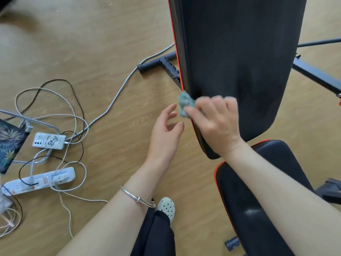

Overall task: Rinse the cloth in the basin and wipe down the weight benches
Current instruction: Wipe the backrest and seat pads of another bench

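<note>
A black weight bench with orange piping fills the right side: a long back pad point(238, 58) and a seat pad point(258, 191) below it. My right hand point(215, 124) is shut on a crumpled blue-green cloth point(184, 104), pressing it against the lower left edge of the back pad. Only the bunched end of the cloth shows past my fingers. My left hand point(166, 133) hovers just left of that edge, fingers apart, holding nothing. No basin is in view.
On the wooden floor at left lie a white power strip point(38, 180), a phone in a patterned case point(49, 141) and several tangled cables point(77, 115). The bench's dark metal frame point(162, 65) reaches left and right. My foot in a white clog point(166, 207) stands beside the seat.
</note>
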